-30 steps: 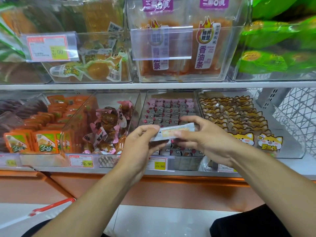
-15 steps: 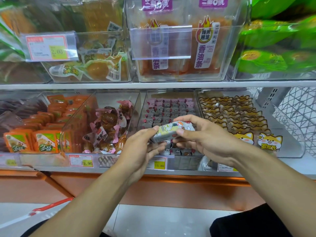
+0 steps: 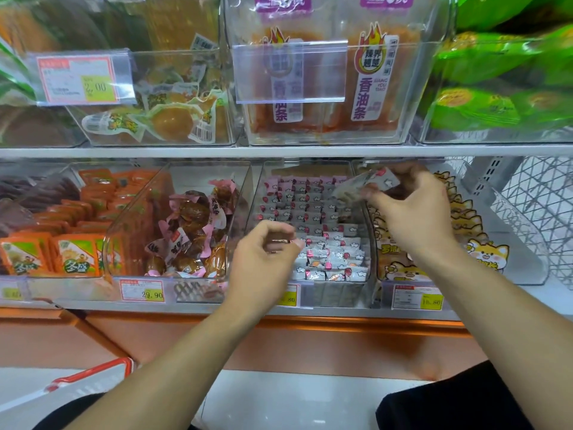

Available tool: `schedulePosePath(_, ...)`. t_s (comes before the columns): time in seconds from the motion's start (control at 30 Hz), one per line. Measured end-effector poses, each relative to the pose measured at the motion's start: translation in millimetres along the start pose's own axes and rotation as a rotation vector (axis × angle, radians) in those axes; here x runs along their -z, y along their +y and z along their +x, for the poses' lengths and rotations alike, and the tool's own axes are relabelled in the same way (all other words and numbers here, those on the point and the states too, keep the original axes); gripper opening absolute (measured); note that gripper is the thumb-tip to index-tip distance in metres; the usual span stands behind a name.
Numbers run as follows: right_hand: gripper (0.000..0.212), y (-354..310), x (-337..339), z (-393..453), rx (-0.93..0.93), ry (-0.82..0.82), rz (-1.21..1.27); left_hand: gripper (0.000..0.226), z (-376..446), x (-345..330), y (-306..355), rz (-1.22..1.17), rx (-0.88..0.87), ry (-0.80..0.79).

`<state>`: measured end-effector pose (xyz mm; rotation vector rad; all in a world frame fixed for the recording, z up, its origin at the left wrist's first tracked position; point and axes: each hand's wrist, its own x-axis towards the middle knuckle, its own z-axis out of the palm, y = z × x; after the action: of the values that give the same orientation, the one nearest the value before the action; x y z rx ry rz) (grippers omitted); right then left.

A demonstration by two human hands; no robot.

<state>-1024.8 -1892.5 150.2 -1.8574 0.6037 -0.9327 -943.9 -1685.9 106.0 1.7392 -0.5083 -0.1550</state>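
Parted since the earlier frame: packet [image 3: 362, 184] lifted up and back by right hand [image 3: 412, 212], let go by left hand [image 3: 263, 262]. Pinched now at right fingertips, blurred, above the rear right rows of the bin [image 3: 338, 294]. Long axis roughly left-right, left end lower, pointing toward the rows. Nearest the right hand only; well apart from the left. Right arm stretched forward, palm down, over the bin's right wall. Left low at bin front, fingers loosely curled, nothing seen held
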Motion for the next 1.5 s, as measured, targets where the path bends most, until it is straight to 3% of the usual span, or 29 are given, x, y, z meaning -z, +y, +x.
schedulePosePath(0.2, 0.029, 9.0, -0.6, 11.8, 0.119, -0.068, -0.264, 0.035, -2.5, -14.8, -11.2, 0.538, -0.260, -0.211)
schedulePosePath(0.33, 0.029, 8.8, -8.8, 14.4, 0.137, -0.202, -0.525, 0.045, 0.4, -20.4, -13.3, 0.632, -0.317, -0.258)
schedulePosePath(0.53, 0.032, 0.5, -34.4, 30.5, 0.053, -0.394, -1.102, 0.040, 2.4, -26.9, -14.1, 0.643, -0.317, -0.268)
schedulePosePath(0.63, 0.031, -1.1, -46.6, 35.3, 0.037, -0.501, -1.233, 0.037, 3.2, -28.2, -13.5, 0.634, -0.326, -0.266)
schedulePosePath(0.77, 0.031, 6.2, -56.3, 43.5, 0.038, -0.558, -1.272, 0.033, 2.7, -29.2, -14.3, 0.630, -0.323, -0.280)
schedulePosePath(0.93, 0.041, 11.1, -68.2, 58.7, 0.069, -0.432, -1.294, 0.031, 3.6, -31.4, -15.1, 0.623, -0.336, -0.278)
schedulePosePath(1.17, 0.041, 20.5, -78.4, 62.2, 0.092, -0.463, -1.364, 0.031, 3.6, -31.6, -15.2, 0.610, -0.324, -0.271)
schedulePosePath(1.33, 0.029, 20.5, -78.1, 63.7, 0.058, -0.409, -1.265, 0.033, 3.9, -23.9, -15.9, 0.595, -0.321, -0.267)
schedulePosePath(1.5, 0.011, 15.7, -62.4, 54.5, 0.064, -0.185, -0.974, 0.032, 4.7, -18.6, -14.6, 0.579, -0.314, -0.259)
